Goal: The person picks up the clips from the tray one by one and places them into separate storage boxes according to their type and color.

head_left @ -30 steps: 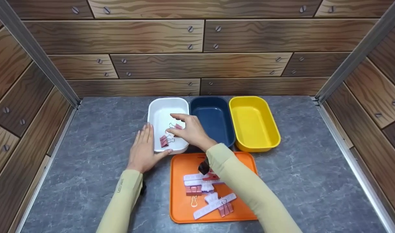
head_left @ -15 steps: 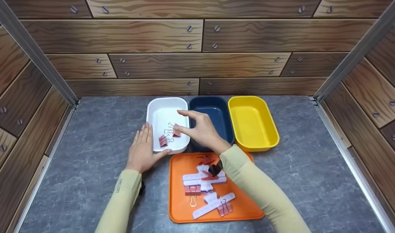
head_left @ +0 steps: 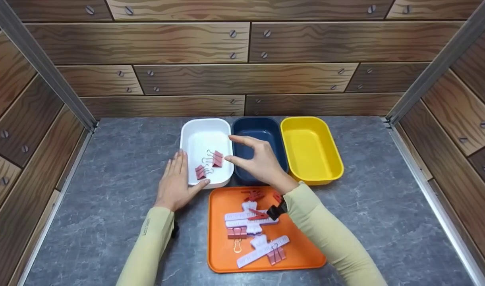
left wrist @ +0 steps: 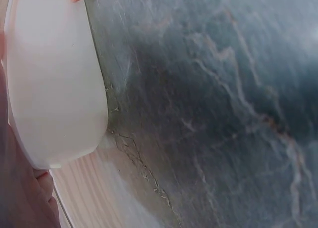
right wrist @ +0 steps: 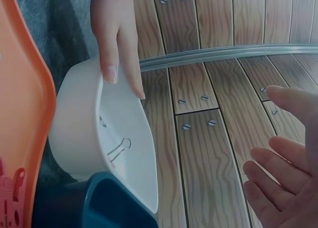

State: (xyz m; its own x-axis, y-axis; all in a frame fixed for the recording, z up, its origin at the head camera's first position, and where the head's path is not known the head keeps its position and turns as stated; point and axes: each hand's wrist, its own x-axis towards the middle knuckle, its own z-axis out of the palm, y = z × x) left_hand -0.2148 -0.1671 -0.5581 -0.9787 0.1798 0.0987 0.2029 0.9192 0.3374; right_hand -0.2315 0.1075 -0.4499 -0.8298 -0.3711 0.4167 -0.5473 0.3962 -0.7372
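My left hand (head_left: 174,186) rests with straight fingers along the left side of the white bin (head_left: 204,133), its thumb at the near rim. Inside that bin lie two pink binder clips, one at the near left (head_left: 200,172) and one by the right wall (head_left: 217,159). Above the dark blue bin (head_left: 262,125) is my right hand (head_left: 262,161), thumb and fingers spread apart and holding nothing. In the right wrist view, wire handles of a binder clip (right wrist: 121,146) show inside the white bin, and the right hand's (right wrist: 285,173) fingers are spaced out.
An orange tray (head_left: 222,260) in front carries lilac ruler-like clips (head_left: 262,252), pink binder clips (head_left: 237,232) and red clothespins (head_left: 253,195). A yellow bin (head_left: 312,151) stands right of the blue one. Wood-patterned walls enclose the grey tabletop (head_left: 127,159).
My right hand has drawn back rightward from the white bin to over the blue bin, uncovering the second binder clip. My left hand has stayed at the white bin.
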